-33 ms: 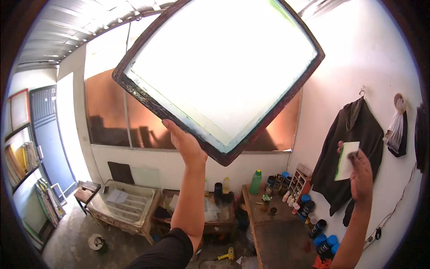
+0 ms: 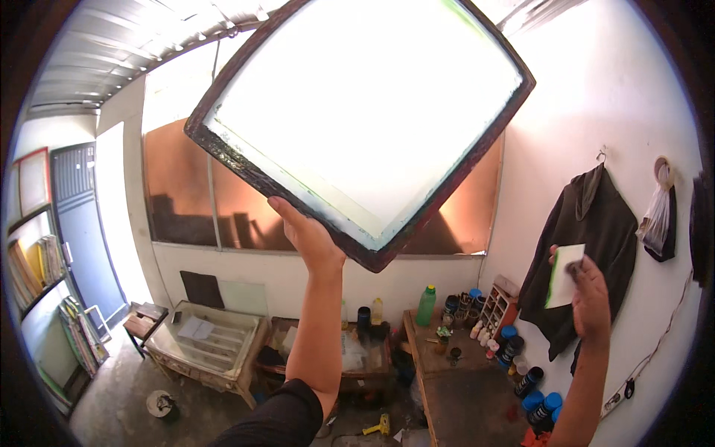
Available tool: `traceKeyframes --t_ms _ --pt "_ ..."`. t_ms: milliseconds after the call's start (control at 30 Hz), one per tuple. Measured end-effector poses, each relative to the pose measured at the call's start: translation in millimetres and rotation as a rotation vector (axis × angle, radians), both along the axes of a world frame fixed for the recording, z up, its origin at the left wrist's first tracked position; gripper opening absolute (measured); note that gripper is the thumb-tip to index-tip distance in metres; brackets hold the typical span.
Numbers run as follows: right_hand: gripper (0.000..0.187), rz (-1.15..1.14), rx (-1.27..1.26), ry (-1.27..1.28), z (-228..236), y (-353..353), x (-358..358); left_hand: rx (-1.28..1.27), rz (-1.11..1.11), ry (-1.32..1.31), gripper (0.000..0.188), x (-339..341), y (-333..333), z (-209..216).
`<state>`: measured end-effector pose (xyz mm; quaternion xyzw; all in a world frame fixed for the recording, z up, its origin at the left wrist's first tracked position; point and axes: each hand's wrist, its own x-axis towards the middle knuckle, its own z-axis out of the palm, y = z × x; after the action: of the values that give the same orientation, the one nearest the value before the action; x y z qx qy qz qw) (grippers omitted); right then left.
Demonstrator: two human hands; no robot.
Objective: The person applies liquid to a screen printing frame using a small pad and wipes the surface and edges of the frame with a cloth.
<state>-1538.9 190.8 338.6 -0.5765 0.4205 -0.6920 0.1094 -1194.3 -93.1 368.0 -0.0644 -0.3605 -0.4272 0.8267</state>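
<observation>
High in front of me, my left hand [image 2: 314,240] grips a screen-printing frame [image 2: 246,165] by its lower left side, thumb on the near face. The frame is dark, paint-stained and tilted with one corner down; bright light floods its pale mesh [image 2: 357,104], which has greenish traces along the edges. Its top runs out of the picture. Off to the right, my right hand [image 2: 590,294] pinches a flat white card-like piece [image 2: 564,279] with a green-smeared edge. A dark smudge shows where the thumb presses it. This piece is apart from the frame.
A wooden table [image 2: 469,395] at lower right bears jars, a green bottle [image 2: 426,305] and a small rack [image 2: 499,304]. A dark hooded jacket [image 2: 577,253] hangs on the right wall. Left stand a glass-topped table [image 2: 216,350] and stool [image 2: 144,319]. A yellow tool [image 2: 377,425] lies low down.
My right hand has moved slightly left and down with the white piece. The screen frame has shifted very little, still in my left hand.
</observation>
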Motion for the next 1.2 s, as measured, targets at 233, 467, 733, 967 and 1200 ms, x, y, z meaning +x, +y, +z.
traceKeyframes --t_ms 233,467,733,967,1200 --pt "0.023 0.054 0.147 -0.163 -40.3 -27.6 31.9 0.085 -0.006 0.116 0.089 -3.7 16.7 29.4" --pt "0.022 0.081 0.261 -0.176 -51.3 -35.9 63.7 0.07 -0.015 0.154 0.089 5.1 34.8 57.3" --pt "0.023 0.121 0.241 -0.191 -51.6 -43.5 83.9 0.024 -0.053 0.159 0.093 9.8 43.9 77.7" --pt "0.028 0.178 0.194 -0.162 -27.8 -51.2 104.2 0.036 -0.038 0.165 0.093 16.4 33.3 71.4" --pt "0.023 0.114 0.061 -0.04 4.0 -57.4 136.9 0.02 -0.034 0.185 0.091 17.2 51.1 80.5"
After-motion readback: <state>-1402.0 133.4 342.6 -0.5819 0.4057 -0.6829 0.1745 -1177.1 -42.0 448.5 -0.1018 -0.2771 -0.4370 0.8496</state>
